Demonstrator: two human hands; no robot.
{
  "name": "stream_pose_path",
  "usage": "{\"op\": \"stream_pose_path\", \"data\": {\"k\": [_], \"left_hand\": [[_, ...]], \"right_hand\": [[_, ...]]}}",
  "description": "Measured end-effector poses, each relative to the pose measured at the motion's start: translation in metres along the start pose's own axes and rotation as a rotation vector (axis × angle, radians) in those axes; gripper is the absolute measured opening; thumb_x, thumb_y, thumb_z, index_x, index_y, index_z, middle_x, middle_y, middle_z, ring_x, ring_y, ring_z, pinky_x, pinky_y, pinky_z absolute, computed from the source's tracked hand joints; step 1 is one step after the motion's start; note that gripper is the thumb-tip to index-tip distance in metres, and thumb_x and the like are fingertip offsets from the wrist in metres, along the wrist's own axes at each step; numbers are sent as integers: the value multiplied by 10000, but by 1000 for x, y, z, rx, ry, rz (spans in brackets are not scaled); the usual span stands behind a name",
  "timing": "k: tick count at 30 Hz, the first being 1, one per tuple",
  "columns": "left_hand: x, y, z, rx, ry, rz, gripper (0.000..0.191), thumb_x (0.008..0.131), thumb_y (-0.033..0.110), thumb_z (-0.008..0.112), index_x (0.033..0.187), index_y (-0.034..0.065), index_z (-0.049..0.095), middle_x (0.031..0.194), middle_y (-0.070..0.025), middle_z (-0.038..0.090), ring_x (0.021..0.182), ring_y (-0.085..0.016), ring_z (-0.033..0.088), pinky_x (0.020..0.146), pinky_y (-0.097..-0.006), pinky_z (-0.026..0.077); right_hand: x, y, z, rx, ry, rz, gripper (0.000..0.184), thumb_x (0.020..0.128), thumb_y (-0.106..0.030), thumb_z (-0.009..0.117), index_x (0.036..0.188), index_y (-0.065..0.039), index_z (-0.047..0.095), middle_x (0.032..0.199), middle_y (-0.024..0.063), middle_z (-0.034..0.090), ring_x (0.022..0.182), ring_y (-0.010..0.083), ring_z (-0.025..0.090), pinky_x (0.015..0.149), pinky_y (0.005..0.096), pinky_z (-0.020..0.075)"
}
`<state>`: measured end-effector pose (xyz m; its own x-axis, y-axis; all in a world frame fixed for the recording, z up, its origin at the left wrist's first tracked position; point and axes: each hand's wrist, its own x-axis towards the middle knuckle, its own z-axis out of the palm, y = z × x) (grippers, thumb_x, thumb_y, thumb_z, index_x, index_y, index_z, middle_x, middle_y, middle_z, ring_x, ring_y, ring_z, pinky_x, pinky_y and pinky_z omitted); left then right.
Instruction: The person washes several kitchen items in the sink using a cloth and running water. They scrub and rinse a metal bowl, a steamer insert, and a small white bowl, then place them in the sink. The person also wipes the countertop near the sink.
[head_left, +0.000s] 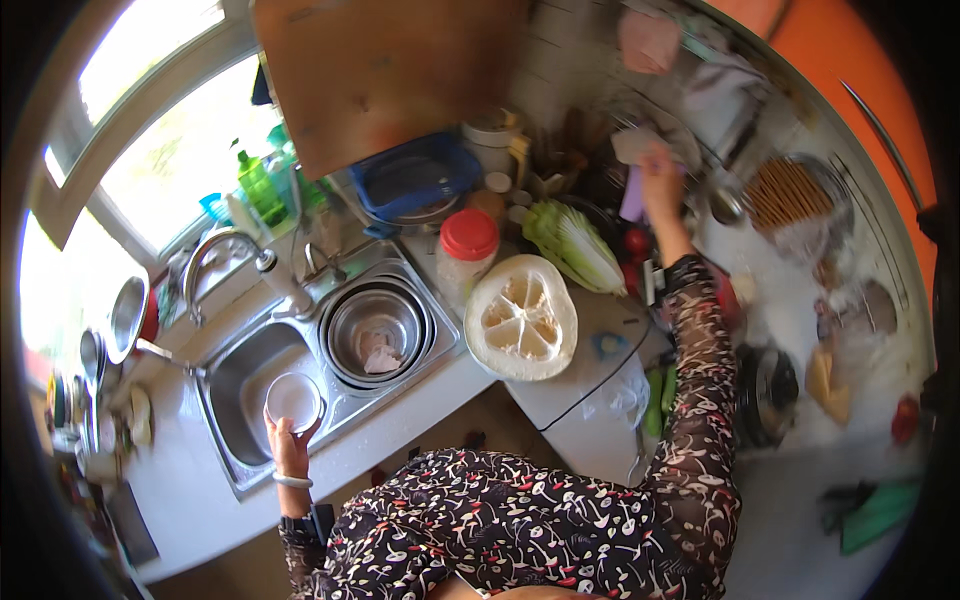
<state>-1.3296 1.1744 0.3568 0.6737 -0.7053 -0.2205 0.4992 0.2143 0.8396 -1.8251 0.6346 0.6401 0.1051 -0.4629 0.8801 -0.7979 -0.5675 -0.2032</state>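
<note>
My left hand (285, 446) grips a small white bowl (294, 399) by its rim above the left basin of the steel sink (251, 379). Reaching far across the counter, my right hand (661, 184) is blurred at the back right. It touches or overlaps a purple object (634, 193) and a pale flat piece (637, 142); whether it holds them I cannot tell. Nested metal bowls (376, 330) sit in the right basin, with a pale, meat-like piece (382, 358) inside. A cut winter melon (523, 315) rests right of the sink, near a piece of napa cabbage (574, 246).
A curved faucet (225, 244) rises behind the sink. A red-lidded jar (469, 244) stands behind the melon. The counter holds a blue basket (416, 176), brown sticks (787, 193) and a dark pot (766, 394). A black cord (596, 390) crosses the front surface.
</note>
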Motion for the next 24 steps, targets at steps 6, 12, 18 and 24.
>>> {"op": "stream_pose_path", "data": {"k": [6, 12, 18, 24], "left_hand": [[-44, -3, 2, -9, 175, 17, 606, 915, 98, 458, 1503, 166, 329, 1401, -119, 515, 1193, -306, 613, 792, -512, 633], [-59, -5, 3, -81, 366, 14, 623, 852, -12, 422, 1462, 103, 364, 1359, -154, 530, 1156, -348, 645, 745, -512, 663], [-60, -16, -13, -95, 351, 33, 611, 878, -2, 431, 1472, 118, 349, 1371, -153, 510, 1140, -357, 645, 706, -497, 665], [-53, -8, -20, -47, 7, 139, 658, 886, 204, 579, 1495, 135, 337, 1372, -118, 501, 1190, -297, 604, 719, -453, 653]], "right_hand": [[98, 230, 44, -614, -275, -108, 444, 988, -399, 600, 1281, -67, 639, 1234, 128, 667, 1145, 304, 617, 949, 409, 490], [143, 245, 77, -388, -348, 213, 416, 991, -355, 608, 1284, -63, 637, 1201, 95, 671, 1081, 248, 628, 929, 383, 500], [127, 59, 38, 573, -298, 426, 389, 993, -312, 616, 1287, -58, 635, 1168, 61, 674, 1018, 191, 639, 910, 357, 511], [-70, -283, -26, 1326, -820, 192, 436, 996, -193, 646, 1397, -66, 534, 1169, 49, 651, 974, 114, 623, 793, 268, 535]]}}
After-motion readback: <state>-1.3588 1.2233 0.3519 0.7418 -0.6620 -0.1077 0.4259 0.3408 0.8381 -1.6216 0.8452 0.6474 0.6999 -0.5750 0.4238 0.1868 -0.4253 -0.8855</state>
